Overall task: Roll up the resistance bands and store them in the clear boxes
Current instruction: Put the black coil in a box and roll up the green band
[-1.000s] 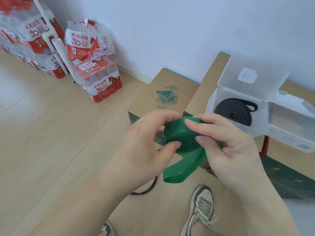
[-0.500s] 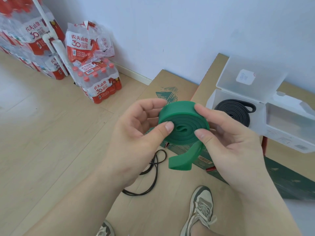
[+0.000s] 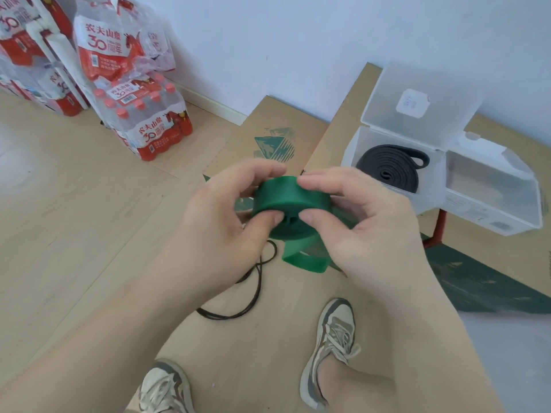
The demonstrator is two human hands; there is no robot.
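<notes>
Left hand [image 3: 214, 225] and right hand [image 3: 366, 222] both grip the rolled green band [image 3: 290, 198], its loose tail hanging; black band [image 3: 390, 166] lies coiled in the open clear box [image 3: 351, 150]

This looks like a plain room in a home or a storeroom: pale wood-look floor [image 3: 74, 219], bare white wall [image 3: 268, 40] with a skirting board, shrink-wrapped packs of bottled water [image 3: 146, 123] stacked in the corner, flattened cardboard [image 3: 277, 129] laid on the floor, and clear plastic boxes [image 3: 492, 201] resting on it.
</notes>
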